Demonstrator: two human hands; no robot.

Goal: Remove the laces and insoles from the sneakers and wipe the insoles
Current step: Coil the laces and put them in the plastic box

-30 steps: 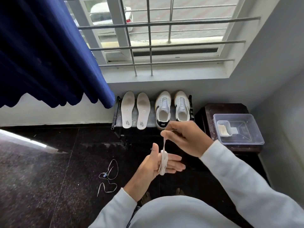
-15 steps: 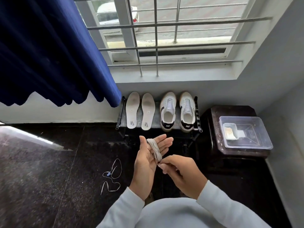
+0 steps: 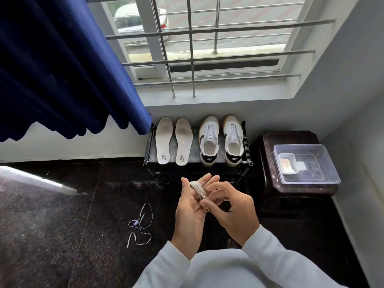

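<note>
A white lace (image 3: pixel 198 189) is wound in loops around the fingers of my left hand (image 3: pixel 192 206), palm turned up. My right hand (image 3: pixel 230 210) pinches the lace's loose end against that palm. On the low black rack (image 3: pixel 148 145) under the window lie two white insoles (image 3: pixel 173 141) side by side, and to their right stand two white sneakers (image 3: pixel 221 140) with black heels, heels toward me, without laces. A second white lace (image 3: pixel 140 224) lies loose on the dark floor to the left of my hands.
A dark stool (image 3: pixel 268 163) at the right carries a clear plastic box (image 3: pixel 305 163) with a small tub inside. A blue curtain (image 3: pixel 62 65) hangs at the upper left. White walls close in on the right.
My right hand came down from above the left hand to its palm, winding the lace around the left fingers. The left palm turned upward.
</note>
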